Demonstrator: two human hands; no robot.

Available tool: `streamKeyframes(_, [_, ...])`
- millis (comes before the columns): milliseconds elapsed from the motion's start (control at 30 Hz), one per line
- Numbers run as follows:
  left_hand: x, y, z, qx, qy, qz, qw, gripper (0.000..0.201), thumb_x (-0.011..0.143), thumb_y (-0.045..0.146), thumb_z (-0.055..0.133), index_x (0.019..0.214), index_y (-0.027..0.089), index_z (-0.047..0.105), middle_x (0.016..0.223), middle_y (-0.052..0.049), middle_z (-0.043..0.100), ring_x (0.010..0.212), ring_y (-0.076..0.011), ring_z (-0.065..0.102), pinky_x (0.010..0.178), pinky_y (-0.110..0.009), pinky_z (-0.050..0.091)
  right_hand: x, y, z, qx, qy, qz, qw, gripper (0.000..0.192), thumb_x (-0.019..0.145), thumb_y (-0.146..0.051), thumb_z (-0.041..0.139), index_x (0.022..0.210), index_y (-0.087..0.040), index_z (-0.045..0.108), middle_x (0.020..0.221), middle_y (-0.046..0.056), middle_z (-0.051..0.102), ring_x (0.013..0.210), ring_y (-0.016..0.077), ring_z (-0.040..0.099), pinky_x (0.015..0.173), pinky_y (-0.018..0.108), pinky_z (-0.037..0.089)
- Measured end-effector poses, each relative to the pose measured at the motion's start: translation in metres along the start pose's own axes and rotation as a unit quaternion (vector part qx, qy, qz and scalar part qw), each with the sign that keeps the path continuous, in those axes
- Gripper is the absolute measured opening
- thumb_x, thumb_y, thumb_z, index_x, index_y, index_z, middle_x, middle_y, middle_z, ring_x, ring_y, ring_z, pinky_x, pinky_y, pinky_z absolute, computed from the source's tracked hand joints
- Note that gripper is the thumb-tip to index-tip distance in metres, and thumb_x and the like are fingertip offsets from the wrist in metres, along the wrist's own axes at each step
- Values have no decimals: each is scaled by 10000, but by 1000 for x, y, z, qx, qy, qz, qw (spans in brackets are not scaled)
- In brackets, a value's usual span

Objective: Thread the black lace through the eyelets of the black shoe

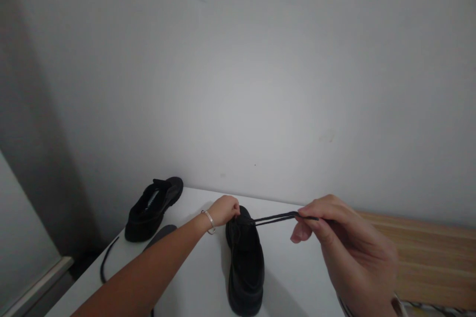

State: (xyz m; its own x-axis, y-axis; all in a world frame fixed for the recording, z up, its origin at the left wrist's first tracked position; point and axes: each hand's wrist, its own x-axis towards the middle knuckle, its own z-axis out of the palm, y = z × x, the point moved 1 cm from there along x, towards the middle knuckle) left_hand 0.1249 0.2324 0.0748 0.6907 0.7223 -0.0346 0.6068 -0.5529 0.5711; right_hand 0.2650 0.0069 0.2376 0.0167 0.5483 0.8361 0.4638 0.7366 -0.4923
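A black shoe [245,262] lies on the white table [297,267], its toe pointing away from me. My left hand [224,210], with a thin bracelet at the wrist, grips the shoe at its far end near the eyelets. My right hand [334,233] pinches a black shoelace [277,218] and holds it taut, running from the shoe out to the right. A second black shoe [153,208] rests at the table's far left corner, apart from both hands.
A loose black lace [107,257] hangs over the table's left edge. A dark insole [161,235] lies beside my left forearm. A wooden surface [427,257] adjoins the table on the right. A plain grey wall stands close behind.
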Motion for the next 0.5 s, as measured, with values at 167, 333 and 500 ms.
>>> streamKeyframes(167, [-5, -11, -1, -47, -17, 21, 999, 212, 957, 310, 630, 1068, 132, 659, 975, -43, 709, 856, -180, 695, 799, -383, 584, -1, 1, -1, -4, -3, 0, 1000, 224, 934, -63, 593, 992, -239, 719, 726, -8, 666, 607, 126, 659, 551, 253, 507])
streamKeyframes(333, [-8, -14, 0, -57, -20, 27, 998, 188, 945, 303, 648, 1014, 129, 670, 925, -30, 706, 818, -170, 689, 777, -368, 581, -1, 1, 3, 6, -18, 1, 1000, 224, 941, -75, 593, 1011, -245, 721, 755, -2, 671, 604, 121, 658, 543, 249, 508])
streamKeyframes(500, [-12, -10, 7, -59, 7, 15, 998, 187, 939, 315, 650, 968, 131, 667, 898, -22, 694, 789, -164, 673, 748, -351, 572, 3, -8, 7, 13, -33, -6, 999, 231, 934, -65, 590, 1005, -241, 723, 699, -11, 665, 601, 124, 644, 548, 253, 502])
